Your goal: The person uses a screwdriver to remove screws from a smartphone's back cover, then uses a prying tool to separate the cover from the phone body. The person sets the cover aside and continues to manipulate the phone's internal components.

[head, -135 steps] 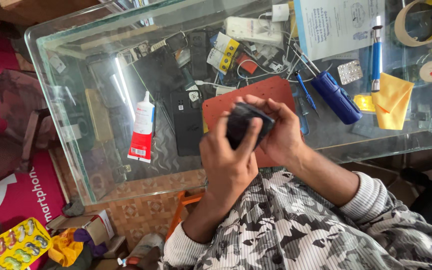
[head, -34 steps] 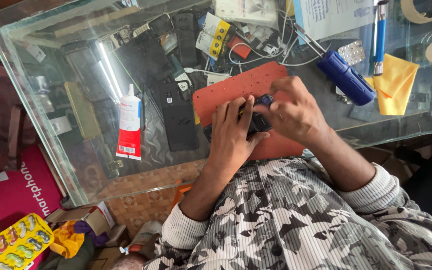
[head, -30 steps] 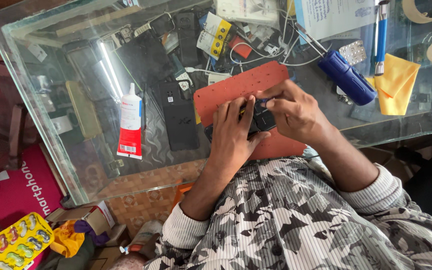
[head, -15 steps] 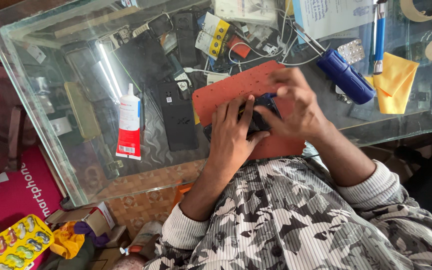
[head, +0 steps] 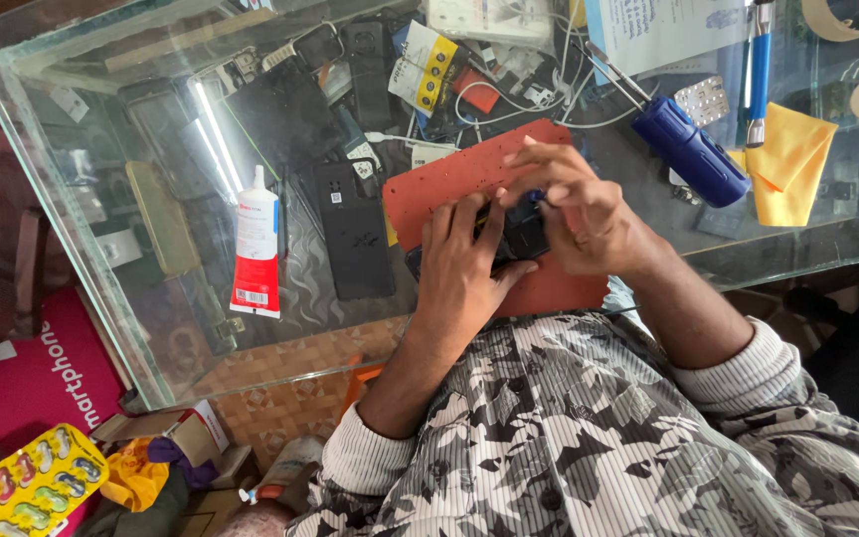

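Fingers of the left hand lie flat and closed down over a small dark phone, pinning it against the red work mat; in my judgement this steadies the device so it cannot slide on the mat. The right hand is curled over the phone's far end, fingertips pinched together at its upper edge. Whether they nip a small tool or a part of the phone itself cannot be told, as the spot is mostly hidden. The phone thus sits on the mat, between both hands, close to the near edge of the glass table, which likely keeps the work within easy reach of the seated person.

Beside the mat, to the left, a black phone back cover lies flat. Further left lies a white and red glue tube, nozzle pointing away from the person.

Beyond the hands, a blue cylindrical tool rests at a slant next to a yellow cloth. At the far side is a clutter of cables, small packets and phone parts, kept clear of the mat.
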`<state>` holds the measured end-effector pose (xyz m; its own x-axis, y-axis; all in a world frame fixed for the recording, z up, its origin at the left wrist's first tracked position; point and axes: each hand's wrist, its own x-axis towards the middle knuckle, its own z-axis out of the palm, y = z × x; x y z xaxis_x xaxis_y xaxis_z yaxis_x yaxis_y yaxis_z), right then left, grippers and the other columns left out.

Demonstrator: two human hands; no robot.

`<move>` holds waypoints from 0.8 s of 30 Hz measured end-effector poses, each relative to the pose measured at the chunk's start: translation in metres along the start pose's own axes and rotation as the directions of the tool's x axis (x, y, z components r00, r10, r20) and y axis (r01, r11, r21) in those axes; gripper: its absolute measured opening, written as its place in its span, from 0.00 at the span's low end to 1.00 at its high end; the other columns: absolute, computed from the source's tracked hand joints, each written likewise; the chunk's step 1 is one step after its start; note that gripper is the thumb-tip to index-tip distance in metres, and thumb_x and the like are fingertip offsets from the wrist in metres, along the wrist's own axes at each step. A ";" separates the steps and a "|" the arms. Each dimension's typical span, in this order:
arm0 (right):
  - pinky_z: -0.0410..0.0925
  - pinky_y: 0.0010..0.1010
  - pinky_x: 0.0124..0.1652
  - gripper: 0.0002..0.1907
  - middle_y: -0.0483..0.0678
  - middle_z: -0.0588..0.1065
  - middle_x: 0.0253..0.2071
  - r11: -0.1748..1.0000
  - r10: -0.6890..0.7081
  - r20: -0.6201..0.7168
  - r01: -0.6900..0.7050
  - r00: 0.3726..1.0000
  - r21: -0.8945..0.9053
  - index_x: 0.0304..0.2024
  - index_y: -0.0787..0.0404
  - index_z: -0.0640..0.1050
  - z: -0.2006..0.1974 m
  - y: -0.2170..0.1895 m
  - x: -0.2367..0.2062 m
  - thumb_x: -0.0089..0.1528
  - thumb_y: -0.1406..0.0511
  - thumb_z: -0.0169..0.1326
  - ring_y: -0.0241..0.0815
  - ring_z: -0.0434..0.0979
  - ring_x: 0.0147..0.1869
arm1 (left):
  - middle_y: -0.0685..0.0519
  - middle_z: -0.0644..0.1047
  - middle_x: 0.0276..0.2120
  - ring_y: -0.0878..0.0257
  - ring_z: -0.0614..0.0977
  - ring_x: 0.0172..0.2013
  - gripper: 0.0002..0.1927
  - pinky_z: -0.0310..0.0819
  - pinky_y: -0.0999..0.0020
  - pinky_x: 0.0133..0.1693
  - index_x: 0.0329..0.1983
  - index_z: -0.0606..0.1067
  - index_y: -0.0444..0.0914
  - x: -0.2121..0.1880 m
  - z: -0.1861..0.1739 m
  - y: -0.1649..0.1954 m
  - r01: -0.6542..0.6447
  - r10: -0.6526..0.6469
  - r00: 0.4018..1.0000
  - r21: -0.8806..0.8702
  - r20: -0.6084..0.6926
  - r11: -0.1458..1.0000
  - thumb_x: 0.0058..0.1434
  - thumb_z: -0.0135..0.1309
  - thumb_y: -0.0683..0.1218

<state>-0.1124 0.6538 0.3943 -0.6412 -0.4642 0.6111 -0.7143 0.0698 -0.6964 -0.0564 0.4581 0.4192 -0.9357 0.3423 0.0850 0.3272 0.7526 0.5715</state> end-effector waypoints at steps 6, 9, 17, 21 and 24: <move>0.77 0.53 0.52 0.35 0.58 0.74 0.45 0.999 0.040 -0.075 -0.039 0.996 0.012 0.63 0.49 0.54 -0.001 -0.005 0.007 0.63 0.84 0.49 0.56 0.80 0.54 | 0.45 0.71 0.56 0.47 0.72 0.56 0.45 0.65 0.48 0.56 0.66 0.69 0.35 0.000 0.001 0.000 -0.004 0.004 1.000 -0.002 -0.006 1.000 0.46 0.73 0.55; 0.68 0.59 0.49 0.38 0.57 0.74 0.44 0.997 -0.024 -0.013 0.023 1.000 -0.076 0.62 0.50 0.50 -0.002 -0.009 0.011 0.58 0.82 0.48 0.65 0.76 0.52 | 0.44 0.71 0.56 0.47 0.72 0.56 0.45 0.66 0.48 0.56 0.66 0.70 0.35 0.000 0.000 0.001 0.008 -0.008 1.000 0.000 0.007 1.000 0.46 0.73 0.55; 0.72 0.55 0.52 0.40 0.56 0.72 0.45 0.999 0.011 -0.042 -0.009 0.999 0.035 0.65 0.49 0.51 -0.003 -0.003 0.009 0.58 0.83 0.47 0.58 0.75 0.49 | 0.44 0.70 0.55 0.47 0.72 0.55 0.46 0.66 0.49 0.54 0.67 0.69 0.34 0.001 -0.001 0.002 0.020 -0.022 0.998 0.028 0.056 0.999 0.47 0.72 0.56; 0.75 0.40 0.40 0.43 0.59 0.72 0.45 0.962 0.084 -0.163 -0.122 0.983 -0.243 0.65 0.53 0.54 -0.003 0.000 -0.002 0.60 0.75 0.68 0.54 0.78 0.47 | 0.45 0.70 0.57 0.48 0.72 0.56 0.45 0.66 0.49 0.56 0.66 0.69 0.34 0.000 0.000 0.002 -0.009 0.008 1.000 0.035 0.017 0.999 0.48 0.71 0.57; 0.75 0.42 0.42 0.38 0.59 0.74 0.48 0.970 0.102 -0.089 -0.119 0.991 -0.212 0.65 0.54 0.54 0.000 0.002 -0.010 0.64 0.81 0.60 0.55 0.80 0.49 | 0.45 0.70 0.57 0.47 0.72 0.57 0.45 0.66 0.49 0.56 0.66 0.69 0.34 0.000 -0.001 0.000 -0.030 0.030 1.000 0.030 0.000 0.999 0.49 0.71 0.58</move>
<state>-0.1073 0.6587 0.3867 -0.7328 -0.3744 0.5681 -0.6763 0.3098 -0.6683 -0.0568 0.4578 0.4202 -0.9256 0.3646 0.1019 0.3588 0.7587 0.5438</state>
